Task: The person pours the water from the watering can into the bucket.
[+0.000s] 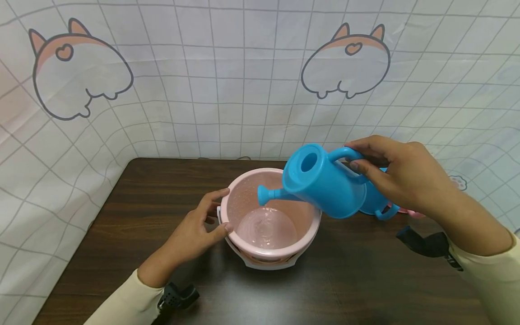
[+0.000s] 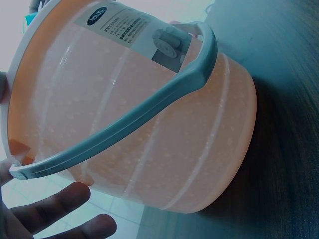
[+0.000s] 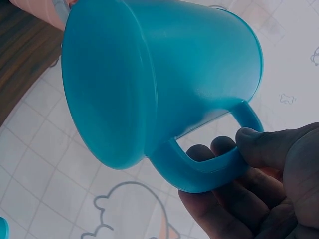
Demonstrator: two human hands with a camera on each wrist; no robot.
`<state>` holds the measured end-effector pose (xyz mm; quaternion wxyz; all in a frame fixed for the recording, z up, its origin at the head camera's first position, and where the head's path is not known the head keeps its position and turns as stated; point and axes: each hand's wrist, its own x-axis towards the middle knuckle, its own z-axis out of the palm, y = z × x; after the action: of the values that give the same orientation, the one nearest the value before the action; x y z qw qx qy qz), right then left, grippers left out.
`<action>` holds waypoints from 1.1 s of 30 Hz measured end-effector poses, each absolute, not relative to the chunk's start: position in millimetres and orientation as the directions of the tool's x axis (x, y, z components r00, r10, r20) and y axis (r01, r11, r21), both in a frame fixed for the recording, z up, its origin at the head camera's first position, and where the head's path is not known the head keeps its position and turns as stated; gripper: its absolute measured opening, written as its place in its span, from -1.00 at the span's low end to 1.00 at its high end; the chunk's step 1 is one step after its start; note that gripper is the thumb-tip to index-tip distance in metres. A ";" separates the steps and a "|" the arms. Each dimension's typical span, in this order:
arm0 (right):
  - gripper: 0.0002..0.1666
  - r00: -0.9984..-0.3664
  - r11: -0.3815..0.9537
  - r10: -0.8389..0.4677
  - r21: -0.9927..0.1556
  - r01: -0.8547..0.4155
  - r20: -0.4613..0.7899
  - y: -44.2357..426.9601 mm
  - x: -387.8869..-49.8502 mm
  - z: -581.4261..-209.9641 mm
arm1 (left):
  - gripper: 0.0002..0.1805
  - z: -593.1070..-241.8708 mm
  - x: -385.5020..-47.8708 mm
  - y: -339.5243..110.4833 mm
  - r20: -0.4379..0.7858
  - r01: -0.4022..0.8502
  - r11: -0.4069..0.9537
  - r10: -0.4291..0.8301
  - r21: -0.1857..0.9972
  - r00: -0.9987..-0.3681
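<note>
Broadly, a white cloth backdrop (image 1: pixel 223 90) with a grey grid and cartoon corgi rumps rises behind a dark wood-grain table (image 1: pixel 365 271). On the tabletop stands a pale pink bucket (image 1: pixel 271 253), its carrying handle (image 2: pixel 134 117) slung down against the outer wall; rippled water (image 1: pixel 264 228) covers the bottom inside. A blue watering can (image 1: pixel 329 185) is held aloft at the bucket's right edge, tipped so that its spout reaches over the opening. The right hand (image 1: pixel 400 171) grasps the can's looped handle, thumb on one side and fingers wrapped around the other. The left hand (image 1: pixel 199 230) is spread at the bucket's left side, thumb and a fingertip touching the rim, other fingers loosely extended beside the wall. Partly hidden behind the can is another blue vessel (image 1: pixel 373 198) with a handle, near a small pink item (image 1: pixel 415 214). A printed label (image 2: pixel 119 25) sticks to the bucket's outside.
</note>
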<state>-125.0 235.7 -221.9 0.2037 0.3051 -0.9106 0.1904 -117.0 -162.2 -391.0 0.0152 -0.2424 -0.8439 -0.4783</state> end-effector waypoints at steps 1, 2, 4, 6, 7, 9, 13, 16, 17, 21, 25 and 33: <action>-0.52 -0.732 0.742 -0.478 -0.224 -0.632 0.486 235.6 -125.0 -221.8 | -0.23 -391.0 -117.1 -162.2 0.259 0.425 0.425 0.394 0.799 -0.882; -0.52 -0.733 0.743 -0.476 -0.224 -0.631 0.485 235.6 -124.9 -221.7 | -0.22 -390.7 -117.0 -162.0 0.260 0.425 0.426 0.394 0.799 -0.882; -0.52 -0.734 0.742 -0.477 -0.227 -0.631 0.484 235.5 -124.9 -221.7 | -0.22 -390.3 -116.8 -161.9 0.260 0.426 0.426 0.393 0.798 -0.882; -0.51 -0.732 0.738 -0.477 -0.231 -0.634 0.485 235.3 -125.0 -221.8 | -0.22 -390.4 -116.8 -161.9 0.261 0.427 0.427 0.393 0.797 -0.882; -0.51 -0.731 0.735 -0.479 -0.233 -0.636 0.487 235.2 -125.0 -221.9 | -0.22 -390.4 -116.7 -161.9 0.262 0.427 0.427 0.393 0.797 -0.882; -0.51 -0.728 0.734 -0.480 -0.230 -0.639 0.490 235.1 -125.5 -222.1 | -0.22 -390.4 -116.6 -161.9 0.262 0.427 0.426 0.393 0.798 -0.882; -0.51 -0.724 0.733 -0.481 -0.226 -0.641 0.494 234.7 -126.1 -222.1 | -0.23 -390.7 -116.5 -162.1 0.260 0.425 0.426 0.393 0.799 -0.882; -0.52 -0.725 0.733 -0.481 -0.227 -0.641 0.493 234.4 -126.0 -221.9 | -0.23 -390.9 -116.5 -162.4 0.254 0.421 0.431 0.393 0.798 -0.884; -0.52 -0.725 0.733 -0.481 -0.227 -0.641 0.493 234.4 -126.0 -222.0 | -0.23 -390.4 -116.3 -162.4 0.250 0.418 0.433 0.392 0.799 -0.885; -0.53 -0.726 0.738 -0.480 -0.222 -0.638 0.492 233.5 -126.0 -221.7 | -0.23 -390.1 -116.2 -162.4 0.243 0.411 0.438 0.391 0.799 -0.888; -0.53 -0.728 0.739 -0.479 -0.222 -0.636 0.491 233.1 -126.0 -221.7 | -0.23 -390.2 -116.2 -162.2 0.239 0.408 0.435 0.392 0.803 -0.888; -0.52 -0.718 0.730 -0.487 -0.220 -0.648 0.498 232.7 -126.3 -221.5 | -0.23 -390.0 -116.2 -162.5 0.243 0.412 0.432 0.393 0.802 -0.887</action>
<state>-126.3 232.7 -221.5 0.2078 0.3129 -0.9064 0.1931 -116.2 -162.5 -390.0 0.0098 -0.2377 -0.8461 -0.4770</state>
